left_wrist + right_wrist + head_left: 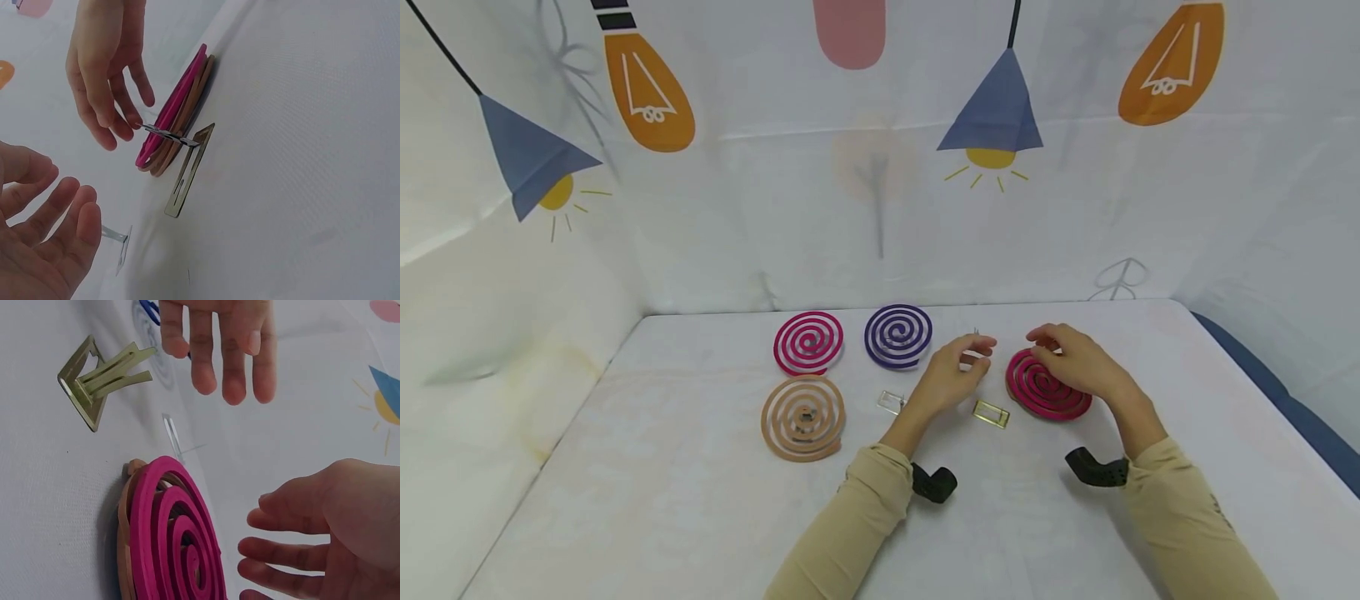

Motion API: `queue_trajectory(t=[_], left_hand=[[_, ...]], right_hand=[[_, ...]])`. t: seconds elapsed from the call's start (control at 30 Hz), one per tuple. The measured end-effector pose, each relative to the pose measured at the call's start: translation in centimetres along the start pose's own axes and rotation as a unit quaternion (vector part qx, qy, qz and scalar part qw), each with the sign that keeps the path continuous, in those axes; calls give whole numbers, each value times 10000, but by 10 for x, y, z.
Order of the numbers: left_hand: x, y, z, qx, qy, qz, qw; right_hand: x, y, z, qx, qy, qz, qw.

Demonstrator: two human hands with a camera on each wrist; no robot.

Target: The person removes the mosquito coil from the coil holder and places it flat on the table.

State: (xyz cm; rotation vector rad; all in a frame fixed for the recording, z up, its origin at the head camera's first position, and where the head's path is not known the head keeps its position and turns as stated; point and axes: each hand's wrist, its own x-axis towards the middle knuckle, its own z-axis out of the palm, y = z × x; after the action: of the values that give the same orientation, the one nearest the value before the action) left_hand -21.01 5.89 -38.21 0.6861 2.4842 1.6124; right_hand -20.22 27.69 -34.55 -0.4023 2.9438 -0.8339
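A pink mosquito coil (145,519) lies stacked over a brown coil (125,540) on the right of the table. My right hand (1078,358) hovers above this stack, fingers loosely bent and holding nothing; the right wrist view shows a gap between its fingertips and the coil. My left hand (955,375) is raised to the left of the stack, its fingers relaxed with nothing between them. On the table between the hands sits a gold metal coil stand (112,375) with upturned prongs. A silver stand (891,402) is partly hidden by the left wrist.
Further left lie a pink coil (808,342), a dark purple coil (898,335) and a tan coil (803,455). Behind the table (647,500) hangs a white cloth (775,208) printed with lamps and bulbs. Black wrist-worn devices (1093,468) stick out by both sleeves.
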Motion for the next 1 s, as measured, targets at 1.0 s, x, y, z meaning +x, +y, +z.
queue_trajectory(t=[1.0], left_hand=[[4, -8, -18, 185, 382, -122, 9990]], right_hand=[[6, -11, 18, 473, -28, -415, 9980]])
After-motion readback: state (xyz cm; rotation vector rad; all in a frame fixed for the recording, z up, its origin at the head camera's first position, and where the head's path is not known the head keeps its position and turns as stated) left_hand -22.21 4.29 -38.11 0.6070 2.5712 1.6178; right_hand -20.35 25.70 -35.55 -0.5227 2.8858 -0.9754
